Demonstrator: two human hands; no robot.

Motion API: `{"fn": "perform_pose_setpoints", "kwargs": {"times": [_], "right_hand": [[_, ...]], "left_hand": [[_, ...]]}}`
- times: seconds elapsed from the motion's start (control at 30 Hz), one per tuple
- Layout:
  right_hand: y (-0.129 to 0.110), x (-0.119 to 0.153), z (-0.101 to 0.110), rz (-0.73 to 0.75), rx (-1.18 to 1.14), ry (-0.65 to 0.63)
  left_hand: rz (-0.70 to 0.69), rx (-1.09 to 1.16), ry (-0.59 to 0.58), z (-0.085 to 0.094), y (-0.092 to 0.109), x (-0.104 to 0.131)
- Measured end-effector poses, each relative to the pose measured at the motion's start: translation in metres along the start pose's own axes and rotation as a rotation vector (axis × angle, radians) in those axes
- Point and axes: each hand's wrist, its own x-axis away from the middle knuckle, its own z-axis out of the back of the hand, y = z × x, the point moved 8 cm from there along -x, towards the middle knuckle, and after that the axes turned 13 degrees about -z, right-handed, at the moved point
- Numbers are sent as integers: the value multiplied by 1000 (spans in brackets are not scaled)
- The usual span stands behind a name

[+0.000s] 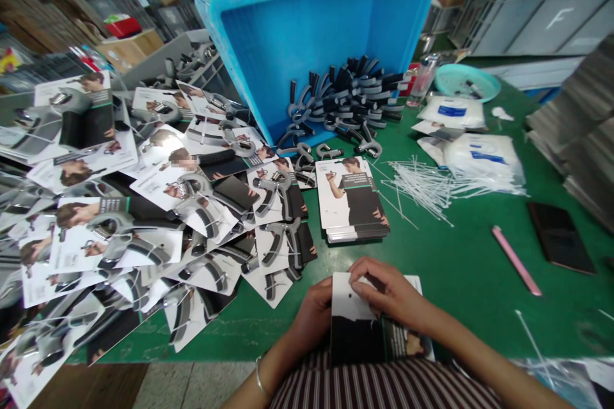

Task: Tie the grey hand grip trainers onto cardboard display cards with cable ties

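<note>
Near the card stack, left hand and right hand grip a printed card. Holding its edges should steady it.

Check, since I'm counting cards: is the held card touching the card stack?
Apart: the head view shows green tabletop between held card and card stack.

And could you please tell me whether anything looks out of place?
The blue crate stands tipped, opening toward the person, with some spring grips lying past its rim; the white ties lie scattered loosely, unlike the stacked cards.
</note>
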Motion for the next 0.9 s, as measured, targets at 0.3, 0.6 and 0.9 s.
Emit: {"fn": "perform_pose_setpoints", "kwargs": {"times": [0.3,0.6,0.9], "right_hand": [[-3,1,-7,53,30,-3],[-8,4,-8,36,14,5],[-3,0,-17,41,47,17]], "left_hand": [[58,-68,120,9,-9,6],[42,-60,117,11,-7,9],[159,58,208,18,-25,17]]}}
